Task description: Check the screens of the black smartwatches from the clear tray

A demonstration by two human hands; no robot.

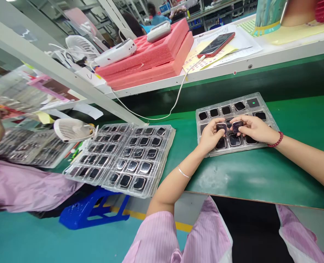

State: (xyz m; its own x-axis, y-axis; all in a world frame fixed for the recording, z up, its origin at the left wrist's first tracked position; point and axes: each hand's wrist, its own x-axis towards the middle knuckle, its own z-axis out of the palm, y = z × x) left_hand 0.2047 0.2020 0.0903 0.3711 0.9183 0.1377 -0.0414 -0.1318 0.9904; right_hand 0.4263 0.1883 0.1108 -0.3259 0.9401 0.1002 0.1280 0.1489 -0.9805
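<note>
My left hand (210, 136) pinches a small dark square watch face (221, 126) between thumb and fingers. A second watch face (237, 126), dark with rounded corners, is gripped in my right hand (251, 128), close beside the first. Both are held above a clear plastic tray (219, 153) on the green bench. Its pockets hold several similar dark square pieces, such as the one at the back (239, 106). My hands cover part of the tray's middle. One back pocket carries a dark piece with a green dot (253, 103).
To the left stand stacked clear trays (167, 146) full of dark square pieces. A white fan (71, 129) is beyond them. On the shelf lie pink foam (151, 58) and a phone (217, 44) with its cable hanging down. A co-worker's pink sleeve (27, 186) is at far left, near a blue stool (82, 212).
</note>
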